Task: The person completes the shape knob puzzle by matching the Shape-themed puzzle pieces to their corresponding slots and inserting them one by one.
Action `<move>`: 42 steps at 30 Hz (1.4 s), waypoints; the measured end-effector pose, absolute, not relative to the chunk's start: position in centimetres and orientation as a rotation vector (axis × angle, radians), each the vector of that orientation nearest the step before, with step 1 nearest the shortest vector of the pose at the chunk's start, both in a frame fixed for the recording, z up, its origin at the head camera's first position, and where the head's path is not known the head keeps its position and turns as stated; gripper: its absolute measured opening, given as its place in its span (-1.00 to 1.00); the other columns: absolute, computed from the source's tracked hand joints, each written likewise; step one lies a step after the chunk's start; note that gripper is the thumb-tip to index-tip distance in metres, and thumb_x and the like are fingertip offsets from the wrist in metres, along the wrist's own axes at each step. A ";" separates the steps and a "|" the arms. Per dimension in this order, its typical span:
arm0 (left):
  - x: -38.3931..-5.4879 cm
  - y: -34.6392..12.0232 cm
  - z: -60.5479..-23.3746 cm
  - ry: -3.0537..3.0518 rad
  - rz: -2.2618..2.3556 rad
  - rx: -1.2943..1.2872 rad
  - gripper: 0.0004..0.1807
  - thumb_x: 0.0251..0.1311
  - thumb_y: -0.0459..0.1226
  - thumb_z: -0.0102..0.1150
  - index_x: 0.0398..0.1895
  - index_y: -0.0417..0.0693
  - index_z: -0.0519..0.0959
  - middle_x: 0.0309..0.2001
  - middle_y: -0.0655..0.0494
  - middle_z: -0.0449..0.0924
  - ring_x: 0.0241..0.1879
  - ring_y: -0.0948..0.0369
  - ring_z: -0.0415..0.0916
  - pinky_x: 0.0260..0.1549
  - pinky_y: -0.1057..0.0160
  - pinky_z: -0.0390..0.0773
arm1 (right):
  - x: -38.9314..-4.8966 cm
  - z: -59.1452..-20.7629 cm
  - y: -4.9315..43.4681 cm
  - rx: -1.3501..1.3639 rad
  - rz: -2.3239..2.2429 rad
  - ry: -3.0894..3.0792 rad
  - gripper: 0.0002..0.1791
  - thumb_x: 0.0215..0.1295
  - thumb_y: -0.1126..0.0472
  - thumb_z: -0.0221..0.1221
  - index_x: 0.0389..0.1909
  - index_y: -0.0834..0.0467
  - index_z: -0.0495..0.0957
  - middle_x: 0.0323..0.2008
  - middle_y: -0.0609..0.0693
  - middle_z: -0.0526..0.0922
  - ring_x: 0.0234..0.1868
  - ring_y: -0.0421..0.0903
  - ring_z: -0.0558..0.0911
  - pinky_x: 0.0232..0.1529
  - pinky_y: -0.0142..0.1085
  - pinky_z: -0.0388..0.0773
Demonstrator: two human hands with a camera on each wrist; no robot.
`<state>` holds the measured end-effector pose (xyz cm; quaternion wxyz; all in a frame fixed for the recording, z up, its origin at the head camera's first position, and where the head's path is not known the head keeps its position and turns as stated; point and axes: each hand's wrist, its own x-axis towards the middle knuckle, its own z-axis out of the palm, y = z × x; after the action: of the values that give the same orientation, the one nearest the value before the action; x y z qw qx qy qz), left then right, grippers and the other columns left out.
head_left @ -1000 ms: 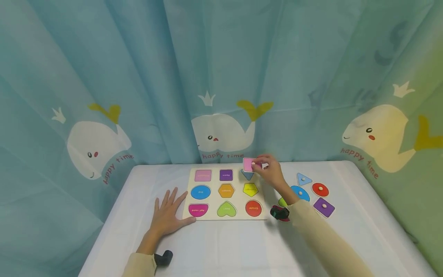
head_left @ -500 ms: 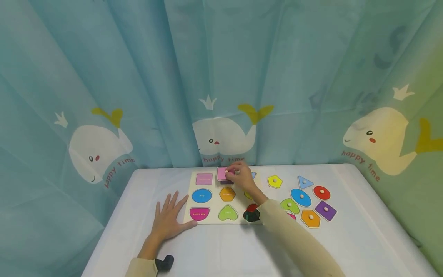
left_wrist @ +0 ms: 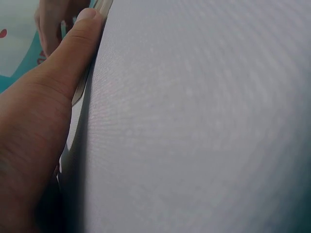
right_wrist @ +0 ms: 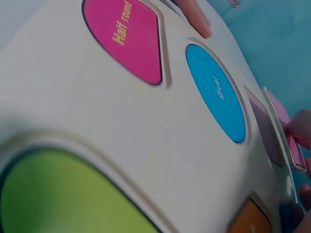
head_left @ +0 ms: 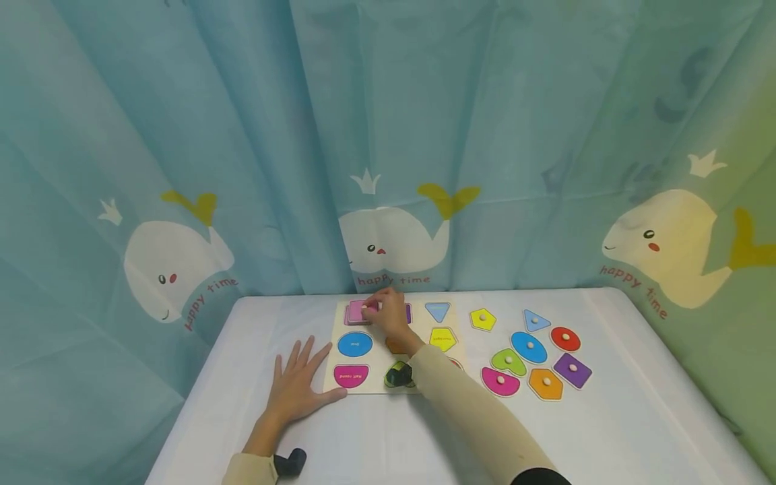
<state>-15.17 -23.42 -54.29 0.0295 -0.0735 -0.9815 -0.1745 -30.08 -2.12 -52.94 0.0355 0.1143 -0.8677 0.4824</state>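
Observation:
My right hand (head_left: 391,315) pinches the small knob of a pink rectangle puzzle piece (head_left: 359,308). The piece hangs just over the pink rectangle slot at the far left corner of the shape puzzle board (head_left: 376,382). In the right wrist view the pink piece (right_wrist: 284,124) stands slightly apart from its slot (right_wrist: 265,128). My left hand (head_left: 296,387) lies spread at the board's left edge, its thumb and a fingertip touching the edge. In the left wrist view the left thumb (left_wrist: 73,53) rests along the board's side.
Right of the board lie several knobbed pieces, among them a yellow pentagon (head_left: 482,320), blue oval (head_left: 529,347), orange hexagon (head_left: 546,384) and purple square (head_left: 572,371). The white table (head_left: 388,438) ends at a blue whale-print curtain (head_left: 388,148).
My right hand has carried the pink rectangle piece leftward along the board's far row, from over the triangle slot, past the square, to the rectangle slot. The left hand stays in place.

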 end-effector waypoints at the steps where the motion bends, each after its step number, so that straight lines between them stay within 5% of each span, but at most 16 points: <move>1: -15.1 -23.4 -54.4 -3.023 -0.544 -0.229 0.12 -0.07 0.43 0.32 0.55 0.11 0.33 0.59 -0.21 0.09 0.57 -0.30 -0.11 0.38 -0.54 -0.24 | -30.1 -53.1 -2.3 0.342 1.466 -2.673 -0.87 0.26 0.22 0.39 -0.22 0.17 0.80 0.04 0.11 0.54 0.13 0.10 0.38 0.16 0.01 0.41; 42: -15.1 -23.5 -54.3 -3.010 -0.536 -0.242 0.10 -0.06 0.40 0.32 0.55 0.12 0.32 0.59 -0.20 0.10 0.57 -0.28 -0.08 0.38 -0.54 -0.19 | -29.9 -53.4 -3.3 0.262 1.315 -2.833 -0.86 0.24 0.12 0.41 -0.22 0.04 0.80 0.09 0.01 0.56 0.16 0.05 0.38 0.21 0.04 0.36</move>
<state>-15.06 -23.46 -54.30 0.0374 -0.0788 -0.9808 -0.1746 -29.94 -3.31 -53.44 0.0035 0.0835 -0.9039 0.4195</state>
